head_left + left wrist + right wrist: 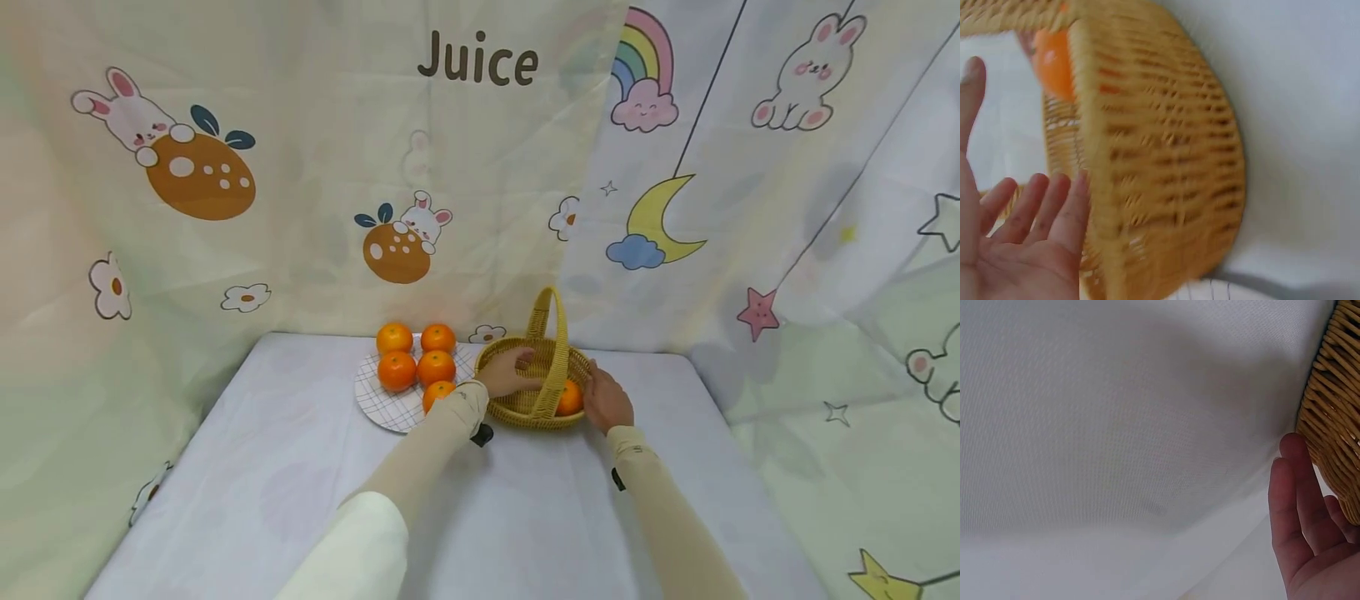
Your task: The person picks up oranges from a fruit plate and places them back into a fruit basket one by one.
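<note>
A yellow woven basket (pixel 528 419) with a tall arched handle stands at the back of the table. One orange (pixel 570 400) lies inside it, on the right. My left hand (pixel 506 373) reaches over the basket's left side; the left wrist view shows its palm and spread fingers (pixel 1067 215) beside the woven wall, holding nothing. Against the basket's right outer side rests my right hand (pixel 609 400), its extended fingers (pixel 1310 500) touching the weave in the right wrist view. Left of the basket, several oranges (pixel 397 371) sit on a white checked plate (pixel 375 407), partly hidden by my left forearm.
A white cloth covers the table (pixel 300 467). Close behind the basket and plate hangs a printed curtain (pixel 315 208), which also runs down both sides.
</note>
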The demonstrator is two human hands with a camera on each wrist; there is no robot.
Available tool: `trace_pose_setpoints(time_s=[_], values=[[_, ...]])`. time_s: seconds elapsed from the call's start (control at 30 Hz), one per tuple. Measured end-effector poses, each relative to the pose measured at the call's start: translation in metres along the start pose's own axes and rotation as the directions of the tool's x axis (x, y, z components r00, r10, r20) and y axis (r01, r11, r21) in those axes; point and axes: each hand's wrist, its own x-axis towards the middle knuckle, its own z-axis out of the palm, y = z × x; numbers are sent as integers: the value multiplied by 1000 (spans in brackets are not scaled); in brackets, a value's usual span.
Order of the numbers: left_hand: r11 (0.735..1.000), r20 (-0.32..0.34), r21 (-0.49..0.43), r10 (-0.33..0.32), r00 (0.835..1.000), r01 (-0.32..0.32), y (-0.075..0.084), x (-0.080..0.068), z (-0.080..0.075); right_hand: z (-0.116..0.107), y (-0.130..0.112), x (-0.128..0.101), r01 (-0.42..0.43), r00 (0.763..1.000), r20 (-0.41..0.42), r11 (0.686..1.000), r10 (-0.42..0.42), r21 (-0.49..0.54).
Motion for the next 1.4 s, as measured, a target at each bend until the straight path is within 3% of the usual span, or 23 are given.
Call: trace_pose_setpoints(time_s=[0.17, 0.43, 0.73, 0.9, 1.03, 1.27, 1.4], values=[[998, -95, -64, 22, 995, -28, -1, -14, -24, -3, -1, 2, 14, 1000, 0, 1000, -14, -2], [974, -257, -225, -25, 966, -34, -19, -55, -51, -5, 4, 2, 24, 998, 59, 999, -22, -26], [982, -308, -186, -41, 951, -18, -44, -102, -87, -13, 1, 11, -8, 998, 63, 998, 4, 66], [985, -319, -171, -51, 946, -5, -54, -123, -85, -12, -4, 15, -40, 998, -44, 979, 49, 198], [985, -295, -173, -52, 954, 0, -63, -130, -74, -8, -2, 14, -73, 985, -131, 952, 117, 297], [992, -321, -123, -46, 946, 7, -77, -136, -62, 6, -3, 10, -81, 964, -215, 940, 159, 330], [994, -341, -104, -71, 937, 37, -79, -141, -60, 7, -10, 11, -96, 963, -210, 940, 171, 326]])
